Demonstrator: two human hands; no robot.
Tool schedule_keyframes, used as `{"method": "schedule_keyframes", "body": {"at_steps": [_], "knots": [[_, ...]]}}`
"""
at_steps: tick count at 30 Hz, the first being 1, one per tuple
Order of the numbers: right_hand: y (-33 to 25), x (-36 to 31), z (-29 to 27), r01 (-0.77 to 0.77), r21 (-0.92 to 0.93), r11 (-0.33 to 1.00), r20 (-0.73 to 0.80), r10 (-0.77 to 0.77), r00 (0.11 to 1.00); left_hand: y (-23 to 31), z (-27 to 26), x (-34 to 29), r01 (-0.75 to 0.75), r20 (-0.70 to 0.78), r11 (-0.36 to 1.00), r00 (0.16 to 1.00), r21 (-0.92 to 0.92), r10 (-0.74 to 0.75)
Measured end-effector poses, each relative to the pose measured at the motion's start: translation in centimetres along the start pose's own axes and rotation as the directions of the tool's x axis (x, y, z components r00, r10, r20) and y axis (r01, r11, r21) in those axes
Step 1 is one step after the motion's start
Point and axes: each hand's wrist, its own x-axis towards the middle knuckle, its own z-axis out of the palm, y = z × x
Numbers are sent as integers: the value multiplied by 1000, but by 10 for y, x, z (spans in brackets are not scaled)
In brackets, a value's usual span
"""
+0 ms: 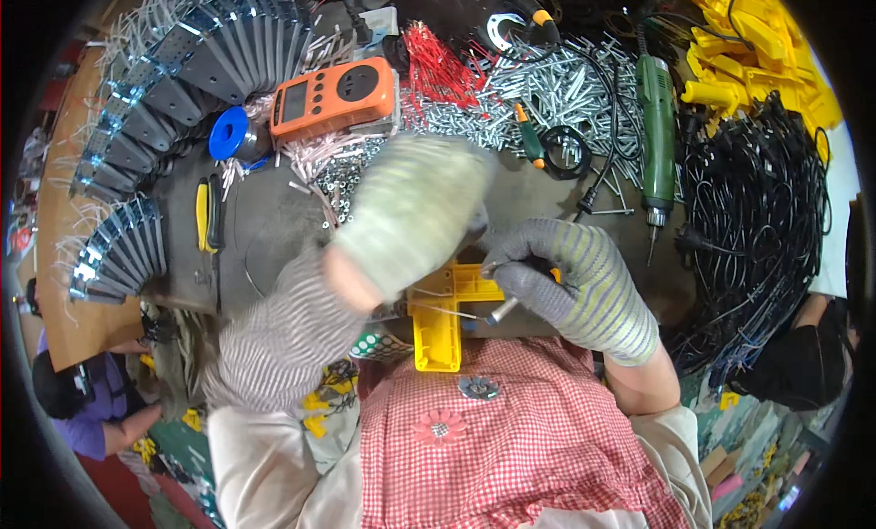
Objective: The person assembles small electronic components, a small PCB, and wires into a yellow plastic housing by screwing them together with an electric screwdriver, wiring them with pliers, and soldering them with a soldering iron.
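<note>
A yellow T-shaped plastic housing (437,340) lies at the table's near edge, its open side up, with a thin wire across it. Over its far end my left hand (415,209), in a pale knitted glove, is smeared by motion and its fingers are mostly hidden. At the right of the housing my right hand (570,278), in a grey glove with yellow-green stripes, has thumb and forefinger pinched together. What they hold is too small to make out. A short light-coloured cylindrical piece (502,311) shows just below that thumb.
Around the work lie an orange meter (333,100), a blue wire spool (228,134), yellow-handled pliers (203,214), loose screws (566,86), red wires (438,63), a green electric screwdriver (655,127), black cables (753,191), yellow housings (739,63) and stacked metal-pinned parts (164,100). Other people sit beyond both sides.
</note>
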Motion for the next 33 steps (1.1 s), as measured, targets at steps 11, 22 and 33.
{"method": "schedule_keyframes", "body": {"at_steps": [11,22,33], "knots": [[0,9,21,-136,112,984,-5,138,990,38,-1,-89,243,12,329,819,-913,-573],[-10,14,19,-161,-17,987,32,161,986,30,-1,-86,239,-65,536,872,-809,-486],[6,9,30,249,-25,968,-107,-251,962,30,-16,-77,213,-140,666,890,-715,-434]]}}
